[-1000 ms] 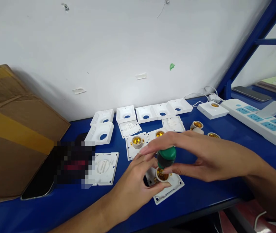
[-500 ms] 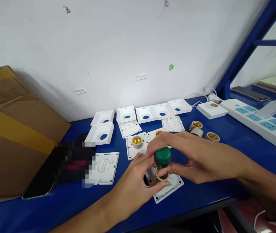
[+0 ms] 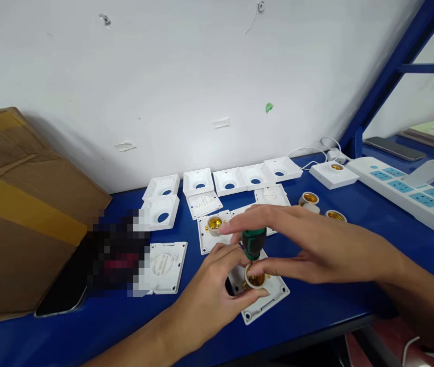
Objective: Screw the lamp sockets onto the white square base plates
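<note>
My right hand (image 3: 297, 244) has a screwdriver (image 3: 254, 243) with a green and black handle between thumb and fingers. It stands nearly upright, its shaft down inside a lamp socket (image 3: 255, 279) with a brass-coloured inside. The socket sits on a white square base plate (image 3: 268, 300) near the table's front edge. My left hand (image 3: 217, 290) grips the socket, thumb at the near side and fingers at the far side. Just behind, another base plate (image 3: 205, 244) carries a lamp socket (image 3: 215, 225). The screwdriver's tip is hidden in the socket.
White square covers (image 3: 229, 179) with round holes line the wall. Several loose sockets (image 3: 335, 215) lie right, near a white power strip (image 3: 404, 191). A bare base plate (image 3: 165, 267) lies left, beside a cardboard box (image 3: 29, 214). A phone (image 3: 395, 148) lies far right.
The fingers of my right hand have shifted on the screwdriver, the index finger now stretched further out past the handle. My left hand stays on the socket.
</note>
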`<state>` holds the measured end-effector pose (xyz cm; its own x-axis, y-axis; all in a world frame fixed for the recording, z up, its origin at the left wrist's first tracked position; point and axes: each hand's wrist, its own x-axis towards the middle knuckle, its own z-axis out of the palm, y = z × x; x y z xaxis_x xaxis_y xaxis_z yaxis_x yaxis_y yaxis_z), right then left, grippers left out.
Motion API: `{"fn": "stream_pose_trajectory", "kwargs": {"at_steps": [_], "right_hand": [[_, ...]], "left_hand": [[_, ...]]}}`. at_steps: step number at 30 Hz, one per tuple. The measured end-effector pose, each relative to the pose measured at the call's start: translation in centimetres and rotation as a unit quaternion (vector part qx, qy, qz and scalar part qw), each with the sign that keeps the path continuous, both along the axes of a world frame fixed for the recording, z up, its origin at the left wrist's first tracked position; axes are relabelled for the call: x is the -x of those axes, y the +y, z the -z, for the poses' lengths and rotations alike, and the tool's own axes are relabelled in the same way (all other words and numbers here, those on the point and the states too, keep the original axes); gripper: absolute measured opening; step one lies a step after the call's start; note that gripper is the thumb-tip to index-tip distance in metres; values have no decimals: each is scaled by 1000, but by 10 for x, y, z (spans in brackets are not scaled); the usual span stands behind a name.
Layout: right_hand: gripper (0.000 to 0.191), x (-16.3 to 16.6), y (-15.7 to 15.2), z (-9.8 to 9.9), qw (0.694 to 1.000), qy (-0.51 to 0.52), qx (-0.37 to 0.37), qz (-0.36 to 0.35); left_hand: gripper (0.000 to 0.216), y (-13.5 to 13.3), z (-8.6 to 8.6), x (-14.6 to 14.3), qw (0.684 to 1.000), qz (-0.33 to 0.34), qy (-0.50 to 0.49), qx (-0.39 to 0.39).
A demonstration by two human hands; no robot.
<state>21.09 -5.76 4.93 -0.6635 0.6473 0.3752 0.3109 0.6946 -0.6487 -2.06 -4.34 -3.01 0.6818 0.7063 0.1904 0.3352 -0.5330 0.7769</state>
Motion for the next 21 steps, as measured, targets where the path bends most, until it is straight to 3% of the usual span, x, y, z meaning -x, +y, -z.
{"fn": "stream_pose_trajectory", "kwargs": {"at_steps": [6,14,21], "right_hand": [[55,0,-4,-4,1000,-16,22,-7],[42,11,-7,-3,999,-17,-42,13],[55,5,-5,-3,1000,-5,-14,2]], "left_hand": [[32,0,1,0,1000,-2,-16,-10],[22,-1,-1,-3,1000,3,-19,-20],[25,-2,2,0,1000,-5,-8,-6]]}}
